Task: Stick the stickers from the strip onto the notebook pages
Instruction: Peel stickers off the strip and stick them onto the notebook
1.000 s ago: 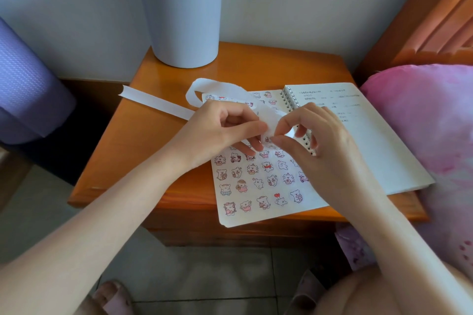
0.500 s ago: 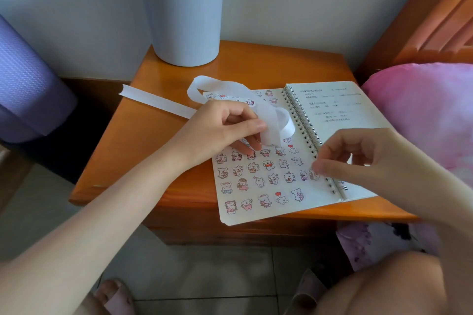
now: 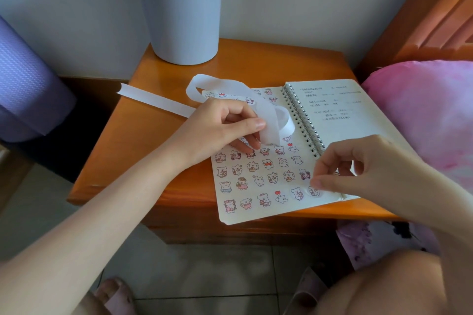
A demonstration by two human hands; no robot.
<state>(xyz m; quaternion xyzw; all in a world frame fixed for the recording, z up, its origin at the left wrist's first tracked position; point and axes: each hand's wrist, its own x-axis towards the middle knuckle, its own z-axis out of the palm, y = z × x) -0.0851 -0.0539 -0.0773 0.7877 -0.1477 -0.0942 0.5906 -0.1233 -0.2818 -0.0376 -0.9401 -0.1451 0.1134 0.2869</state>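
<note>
Working from the near edge, the right hand (image 3: 358, 174) is seen low over the near right corner of the left page of the notebook (image 3: 256, 215), which is laid open on the bedside table (image 3: 166, 79) with its near left corner hung past the table's front. The thumb is laid out straight with its tip on a small round sticker (image 3: 313, 191) at the end of the nearest row, and the other fingers are curled above it; whether the sticker is pinched or merely pressed cannot be told. Such a sticker is judged featherlight, limp and tacky underneath, so it is best taken by its rim and smoothed down from one side. Most of the page is covered by rows of cartoon stickers (image 3: 258, 179). Farther in, the left hand (image 3: 222, 130) is closed on the strip (image 3: 270, 123), which is pinched between thumb and fingertips just above the page. The strip is thin white backing paper, judged light and floppy; it is looped beside the spiral binding (image 3: 302, 120) and trailed off the table's left edge, so a hold close to the next sticker is advised. At the far side a grey bin (image 3: 179, 20) is stood upright against the wall; only its inner wall is shown, so its contents cannot be told.
</note>
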